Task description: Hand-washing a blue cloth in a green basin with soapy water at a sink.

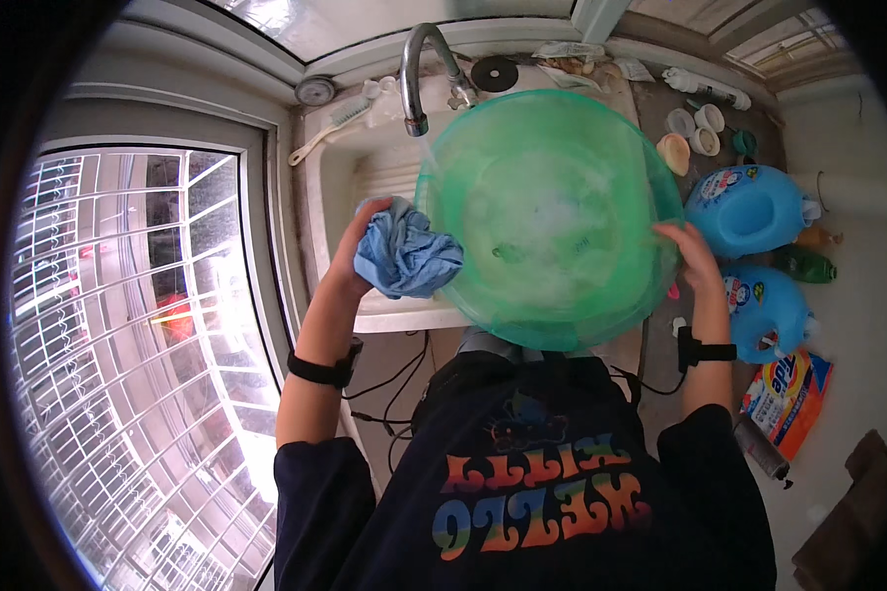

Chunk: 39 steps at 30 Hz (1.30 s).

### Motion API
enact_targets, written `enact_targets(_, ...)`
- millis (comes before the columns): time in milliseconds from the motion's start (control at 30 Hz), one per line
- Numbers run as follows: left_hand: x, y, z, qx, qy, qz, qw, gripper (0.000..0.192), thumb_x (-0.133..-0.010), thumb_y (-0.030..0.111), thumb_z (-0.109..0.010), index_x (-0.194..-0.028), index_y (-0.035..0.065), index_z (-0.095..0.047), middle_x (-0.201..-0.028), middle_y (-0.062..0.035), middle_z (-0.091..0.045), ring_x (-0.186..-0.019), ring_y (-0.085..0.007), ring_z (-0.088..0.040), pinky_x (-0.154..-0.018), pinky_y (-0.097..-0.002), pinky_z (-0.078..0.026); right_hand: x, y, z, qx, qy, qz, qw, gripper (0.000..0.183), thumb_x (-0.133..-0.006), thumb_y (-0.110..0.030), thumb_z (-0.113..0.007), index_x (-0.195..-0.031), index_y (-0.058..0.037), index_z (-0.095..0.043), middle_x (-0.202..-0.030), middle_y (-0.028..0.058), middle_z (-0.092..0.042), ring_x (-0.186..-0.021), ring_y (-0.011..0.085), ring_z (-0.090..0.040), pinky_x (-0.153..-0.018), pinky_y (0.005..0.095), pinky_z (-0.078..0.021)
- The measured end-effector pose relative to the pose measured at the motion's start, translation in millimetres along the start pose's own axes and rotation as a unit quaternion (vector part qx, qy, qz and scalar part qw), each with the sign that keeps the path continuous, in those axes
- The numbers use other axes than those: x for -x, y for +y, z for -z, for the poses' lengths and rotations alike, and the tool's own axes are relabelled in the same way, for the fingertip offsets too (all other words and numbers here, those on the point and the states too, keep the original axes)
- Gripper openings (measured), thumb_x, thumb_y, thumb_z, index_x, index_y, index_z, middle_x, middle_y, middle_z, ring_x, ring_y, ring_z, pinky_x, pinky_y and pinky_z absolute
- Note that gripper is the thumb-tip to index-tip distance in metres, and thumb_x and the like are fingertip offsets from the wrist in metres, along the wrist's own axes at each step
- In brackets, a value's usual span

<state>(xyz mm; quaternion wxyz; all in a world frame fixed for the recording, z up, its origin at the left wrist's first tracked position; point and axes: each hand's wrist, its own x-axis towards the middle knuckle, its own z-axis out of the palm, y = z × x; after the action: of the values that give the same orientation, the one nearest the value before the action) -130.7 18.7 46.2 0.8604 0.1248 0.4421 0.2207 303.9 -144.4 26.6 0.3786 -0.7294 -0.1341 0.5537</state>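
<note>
My left hand [355, 244] holds a crumpled, wet-looking blue cloth [406, 255] above the left part of a white sink [332, 177], beside a large green plastic basin [554, 214]. My right hand [691, 251] is at the basin's right rim; its fingertips touch or nearly touch the edge, and their grip is blurred. The basin seems tilted over the sink and shows whitish, foamy-looking patches inside. A curved metal faucet [414, 81] stands at the back, with what looks like a thin stream of water falling by the basin's left rim.
A scrubbing brush [329, 131] lies on the sink's back left edge. At the right stand blue detergent bottles [746, 210], a green bottle [806, 264], small cups [704, 140] and a Tide packet [783, 399]. Black cables [406, 380] hang below the sink. A barred window is at the left.
</note>
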Motion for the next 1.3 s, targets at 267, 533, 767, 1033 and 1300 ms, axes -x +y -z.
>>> enact_targets(267, -34, -22, 5, -0.026, 0.008, -0.01, 1.0, 0.035, -0.082, 0.035, -0.052, -0.095, 0.0023, -0.057, -0.085, -0.0119, -0.062, -0.076, -0.024, -0.061, -0.076, -0.0356, -0.051, 10, -16, 4, 0.055, 0.069, 0.165, 0.982, 0.035, -0.08, -0.021, -0.06, -0.108, -0.0008, -0.055, -0.097, 0.0074, -0.06, -0.086, 0.0162, -0.057, -0.075, 0.0281, -0.0435)
enact_targets(533, -65, -28, 19, 0.027, -0.006, 0.001, 1.0, 0.035, -0.082, 0.035, -0.051, -0.09, 0.0024, -0.058, -0.082, -0.0115, -0.063, -0.078, -0.0252, -0.061, -0.078, -0.0372, -0.049, 21, -39, -29, -0.022, 0.144, 0.306, 0.941, 0.023, -0.078, -0.016, -0.065, -0.095, 0.0002, -0.06, -0.087, 0.004, -0.062, -0.077, 0.0124, -0.056, -0.07, 0.025, -0.0426)
enact_targets(767, -101, -42, 23, -0.019, 0.0, 0.02, 1.0, 0.039, -0.08, 0.039, -0.052, -0.091, 0.0026, -0.057, -0.087, -0.0119, -0.062, -0.082, -0.026, -0.06, -0.081, -0.037, -0.048, 39, -47, -40, 0.028, 0.155, 0.37, 0.916, 0.023, -0.077, -0.01, -0.065, -0.096, 0.0011, -0.059, -0.086, 0.003, -0.061, -0.077, 0.0104, -0.055, -0.069, 0.0237, -0.0418)
enact_targets(1033, -124, -56, -2, -0.038, 0.015, 0.048, 0.998, 0.036, -0.08, 0.038, -0.052, -0.093, 0.0046, -0.055, -0.086, -0.0101, -0.061, -0.08, -0.0247, -0.06, -0.079, -0.0369, -0.048, 85, -55, -50, 0.089, 0.195, 0.437, 0.873, 0.03, -0.075, -0.005, -0.065, -0.103, 0.0028, -0.057, -0.091, 0.0054, -0.061, -0.081, 0.0111, -0.055, -0.073, 0.0252, -0.0434)
enact_targets(1300, -128, -53, 0, -0.055, 0.029, 0.035, 0.997, 0.036, -0.08, 0.039, -0.053, -0.094, 0.0066, -0.057, -0.088, -0.0095, -0.061, -0.082, -0.0244, -0.06, -0.081, -0.0364, -0.047, 141, -73, -67, 0.184, 0.172, 0.529, 0.81, 0.029, -0.071, 0.001, -0.064, -0.099, 0.0033, -0.059, -0.104, 0.0128, -0.06, -0.093, 0.0203, -0.057, -0.082, 0.0299, -0.0425)
